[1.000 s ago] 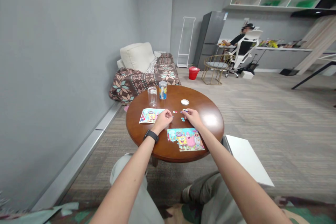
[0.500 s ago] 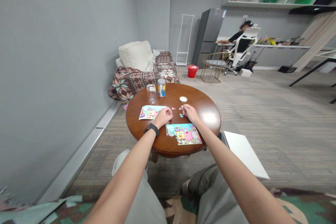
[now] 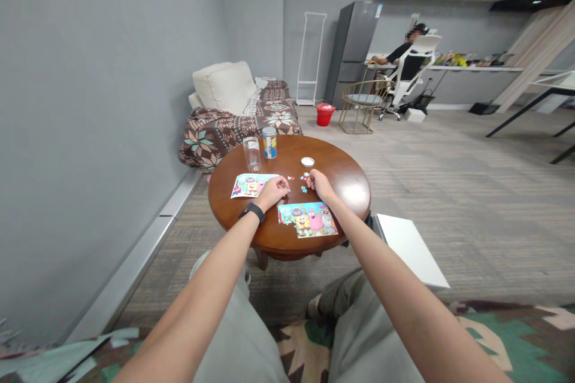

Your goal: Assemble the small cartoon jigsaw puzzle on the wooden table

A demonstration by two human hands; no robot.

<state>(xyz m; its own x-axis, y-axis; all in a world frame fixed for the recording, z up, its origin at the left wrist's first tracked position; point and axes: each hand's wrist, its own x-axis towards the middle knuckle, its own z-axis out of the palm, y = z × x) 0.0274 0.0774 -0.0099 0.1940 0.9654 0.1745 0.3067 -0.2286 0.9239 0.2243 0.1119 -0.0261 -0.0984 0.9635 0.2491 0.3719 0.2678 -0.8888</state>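
Note:
A round brown wooden table (image 3: 354,191) stands before me. A cartoon jigsaw puzzle (image 3: 307,219) lies near its front edge. A printed reference picture (image 3: 248,184) lies at the left. Between them sit several loose puzzle pieces (image 3: 299,178). My left hand (image 3: 273,190), with a black wristband, rests curled on the table beside the picture, fingers closed; what they pinch is too small to see. My right hand (image 3: 317,183) is curled over the loose pieces, fingertips down among them.
A clear glass (image 3: 252,154), a blue and yellow can (image 3: 269,142) and a white lid (image 3: 308,161) stand at the table's back. A patterned sofa (image 3: 233,125) is behind it, a white board (image 3: 406,248) at the right. A person sits at a far desk.
The view has pulled back and shifted, so the table looks smaller and further left. Both hands stay curled at the loose pieces, with hardly any movement.

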